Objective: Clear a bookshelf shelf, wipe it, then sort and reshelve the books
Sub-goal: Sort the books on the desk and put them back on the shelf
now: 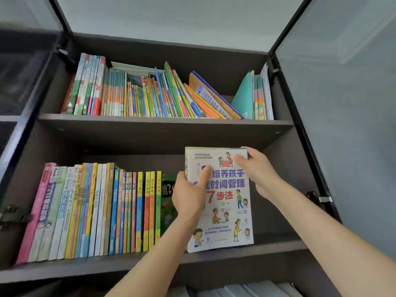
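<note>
The white book (222, 202) stands on the shelf (278, 246), gripped by left hand (188, 196) and right hand (257, 168).

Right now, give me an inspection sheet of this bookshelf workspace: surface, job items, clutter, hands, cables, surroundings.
Surface: middle shelf board, dark wood.
Job's things: white paperback, cover facing out, bottom edge on the board. Row of upright books fills the left part. Green book stands between the row and the paperback, partly hidden by the left hand.
Clutter: upper-shelf books, the right-hand ones leaning leftward; teal folders by the right wall.
Grippers: left hand grips the paperback's left edge, thumb on the cover; right hand holds its top right corner.
Cables: nothing seen.
Surroundings: left glass door and right glass door both open; hinge on the right wall.
</note>
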Demonstrator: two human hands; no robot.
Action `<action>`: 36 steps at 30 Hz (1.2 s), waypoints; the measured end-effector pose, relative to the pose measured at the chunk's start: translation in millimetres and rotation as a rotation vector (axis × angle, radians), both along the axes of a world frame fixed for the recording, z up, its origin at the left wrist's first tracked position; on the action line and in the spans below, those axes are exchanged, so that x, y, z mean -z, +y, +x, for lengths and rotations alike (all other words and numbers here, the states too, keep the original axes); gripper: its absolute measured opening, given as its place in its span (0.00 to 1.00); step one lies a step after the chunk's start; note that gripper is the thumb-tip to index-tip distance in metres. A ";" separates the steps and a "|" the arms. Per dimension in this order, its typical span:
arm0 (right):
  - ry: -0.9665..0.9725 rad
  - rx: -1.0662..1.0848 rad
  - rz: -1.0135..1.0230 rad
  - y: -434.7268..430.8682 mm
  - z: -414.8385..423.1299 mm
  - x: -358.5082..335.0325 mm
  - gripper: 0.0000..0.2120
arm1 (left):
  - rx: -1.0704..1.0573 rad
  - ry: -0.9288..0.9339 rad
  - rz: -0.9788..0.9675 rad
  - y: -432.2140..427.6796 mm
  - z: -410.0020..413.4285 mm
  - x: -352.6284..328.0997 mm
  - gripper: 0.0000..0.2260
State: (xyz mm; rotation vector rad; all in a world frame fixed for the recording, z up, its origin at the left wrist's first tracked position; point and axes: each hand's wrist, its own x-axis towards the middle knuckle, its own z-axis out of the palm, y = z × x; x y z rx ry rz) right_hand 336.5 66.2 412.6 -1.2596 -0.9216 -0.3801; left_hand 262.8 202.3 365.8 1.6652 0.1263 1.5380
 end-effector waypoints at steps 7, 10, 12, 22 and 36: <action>0.039 -0.049 -0.016 25.3 54.1 9.2 0.12 | -0.164 0.029 -0.006 15.6 44.1 -0.4 0.21; 0.094 -0.190 -0.022 30.7 68.0 4.3 0.13 | -0.203 0.044 -0.011 20.3 48.4 -2.1 0.23; 0.218 -0.317 0.022 31.4 76.1 -5.9 0.15 | -0.202 0.053 -0.011 23.1 49.2 -1.6 0.24; 0.084 -0.219 -0.412 6.2 72.6 -51.6 0.10 | -0.131 0.024 0.120 28.5 44.9 4.4 0.23; 0.202 -0.176 -0.264 -1.2 96.1 -61.9 0.14 | 0.133 -0.031 -0.020 50.1 49.2 7.6 0.16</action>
